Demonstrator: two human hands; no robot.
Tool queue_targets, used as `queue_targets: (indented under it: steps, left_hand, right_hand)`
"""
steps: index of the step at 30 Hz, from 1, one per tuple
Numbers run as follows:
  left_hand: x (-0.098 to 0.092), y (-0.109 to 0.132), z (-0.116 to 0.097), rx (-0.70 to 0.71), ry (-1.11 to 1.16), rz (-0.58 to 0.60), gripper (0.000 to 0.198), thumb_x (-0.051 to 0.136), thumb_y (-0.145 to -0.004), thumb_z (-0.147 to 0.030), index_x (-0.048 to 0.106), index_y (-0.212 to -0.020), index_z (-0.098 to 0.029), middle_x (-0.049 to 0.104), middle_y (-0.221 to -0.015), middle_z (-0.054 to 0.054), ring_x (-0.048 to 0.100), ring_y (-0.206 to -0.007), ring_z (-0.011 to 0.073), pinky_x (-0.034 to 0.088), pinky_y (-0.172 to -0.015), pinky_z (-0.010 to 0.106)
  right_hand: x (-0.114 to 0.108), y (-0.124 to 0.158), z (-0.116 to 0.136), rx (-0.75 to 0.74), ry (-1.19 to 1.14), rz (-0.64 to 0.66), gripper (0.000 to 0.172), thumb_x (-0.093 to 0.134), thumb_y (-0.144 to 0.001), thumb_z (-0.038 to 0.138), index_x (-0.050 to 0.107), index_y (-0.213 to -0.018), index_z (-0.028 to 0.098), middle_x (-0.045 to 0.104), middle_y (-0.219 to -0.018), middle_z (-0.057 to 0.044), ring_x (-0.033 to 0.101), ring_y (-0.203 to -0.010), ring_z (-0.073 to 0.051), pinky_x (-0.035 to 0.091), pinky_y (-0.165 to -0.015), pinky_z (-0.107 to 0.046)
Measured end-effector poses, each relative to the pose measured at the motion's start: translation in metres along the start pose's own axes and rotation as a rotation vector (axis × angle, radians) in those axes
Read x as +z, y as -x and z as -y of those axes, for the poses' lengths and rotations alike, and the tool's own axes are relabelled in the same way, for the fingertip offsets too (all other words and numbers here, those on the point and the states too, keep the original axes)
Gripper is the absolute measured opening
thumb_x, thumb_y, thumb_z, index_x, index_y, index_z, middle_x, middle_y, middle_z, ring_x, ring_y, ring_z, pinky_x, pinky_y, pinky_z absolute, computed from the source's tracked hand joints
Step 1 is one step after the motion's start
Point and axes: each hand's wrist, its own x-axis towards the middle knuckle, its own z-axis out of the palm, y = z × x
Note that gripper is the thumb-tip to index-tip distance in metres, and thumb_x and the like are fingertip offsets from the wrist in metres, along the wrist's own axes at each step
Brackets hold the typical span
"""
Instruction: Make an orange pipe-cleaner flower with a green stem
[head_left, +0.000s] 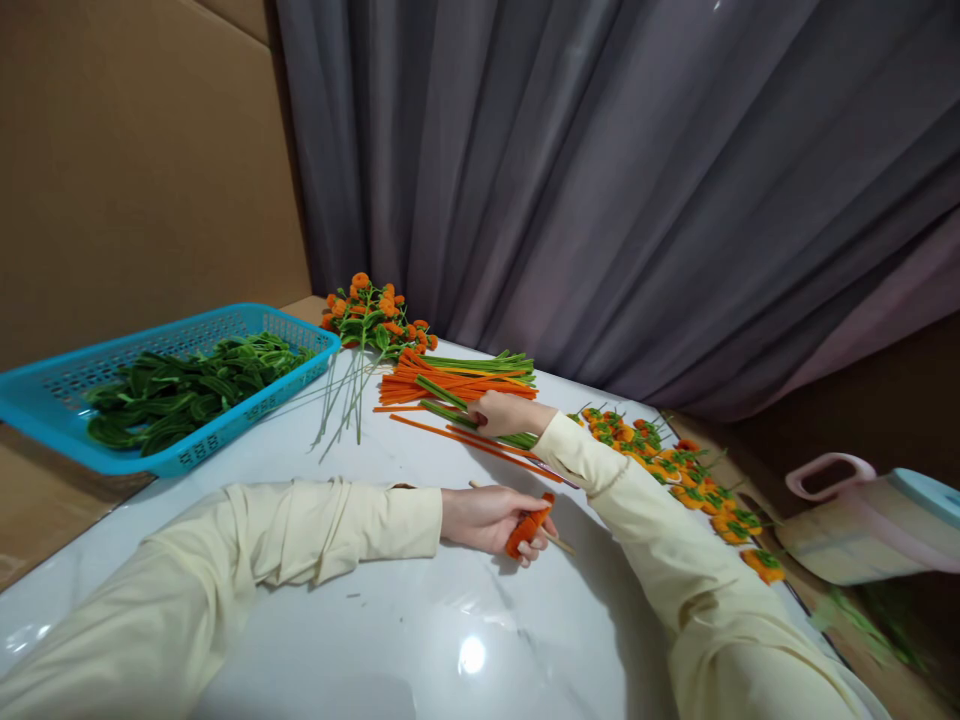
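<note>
My left hand [491, 520] is closed around a thin wooden stick [561, 545] and an orange fuzzy coil [529, 528], which looks wound from pipe cleaner. It stays low over the white table. Farther back, my right hand [501, 414] pinches at a green pipe cleaner [441, 391] that slants up to the left from its fingertips. Another green pipe cleaner [444, 412] lies under the fingers. Just behind them is a bundle of orange pipe cleaners [405, 384], with green pipe cleaners [517, 366] beyond. Several loose orange strands [420, 427] lie in front.
A blue basket [187, 455] of green fuzzy leaves [195, 395] stands at left. Finished orange flowers [375, 315] with stems lie at the back. Several yellow-orange blossoms [690, 480] line the right edge, near a handled cup [840, 530]. A grey curtain [525, 180] hangs behind.
</note>
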Motion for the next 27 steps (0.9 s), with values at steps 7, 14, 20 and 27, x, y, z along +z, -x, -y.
queue_targets:
  steps: [7, 14, 20, 27]
  left_hand:
    - [-0.001, 0.0, 0.0, -0.006, 0.01, 0.01, 0.029, 0.039, -0.09, -0.035, 0.053, -0.077, -0.013, 0.046, -0.056, -0.001, 0.037, -0.05, 0.0099, 0.031, -0.061, 0.025]
    - [-0.001, -0.001, 0.0, 0.004, 0.009, 0.029, 0.028, 0.041, -0.09, -0.035, 0.053, -0.078, -0.014, 0.047, -0.056, -0.002, 0.038, -0.049, 0.0096, 0.031, -0.06, 0.025]
    - [0.0, 0.0, 0.0, 0.007, 0.018, 0.01, 0.03, 0.036, -0.091, -0.032, 0.054, -0.077, -0.013, 0.048, -0.055, -0.001, 0.039, -0.047, 0.0097, 0.031, -0.059, 0.024]
    - [-0.001, -0.001, 0.001, -0.007, 0.025, 0.016, 0.03, 0.04, -0.09, -0.036, 0.055, -0.077, -0.013, 0.048, -0.054, -0.001, 0.039, -0.047, 0.0097, 0.031, -0.058, 0.024]
  right_hand:
    - [-0.026, 0.013, -0.005, -0.076, -0.138, -0.033, 0.014, 0.056, -0.07, 0.008, 0.064, -0.081, 0.012, 0.064, -0.072, -0.002, 0.053, -0.062, -0.01, 0.037, -0.057, -0.018]
    - [-0.052, 0.034, -0.006, -0.126, -0.259, -0.053, 0.011, 0.056, -0.076, 0.014, 0.06, -0.085, 0.011, 0.062, -0.074, -0.002, 0.055, -0.064, -0.011, 0.042, -0.06, -0.019]
    - [-0.062, 0.047, -0.011, -0.147, -0.502, -0.089, 0.016, 0.058, -0.073, 0.022, 0.057, -0.086, 0.012, 0.06, -0.077, -0.003, 0.054, -0.067, -0.012, 0.044, -0.062, -0.021]
    - [-0.061, 0.052, -0.012, -0.157, -0.747, -0.033, 0.02, 0.058, -0.07, 0.023, 0.053, -0.087, 0.013, 0.059, -0.076, -0.003, 0.054, -0.067, -0.012, 0.043, -0.06, -0.021]
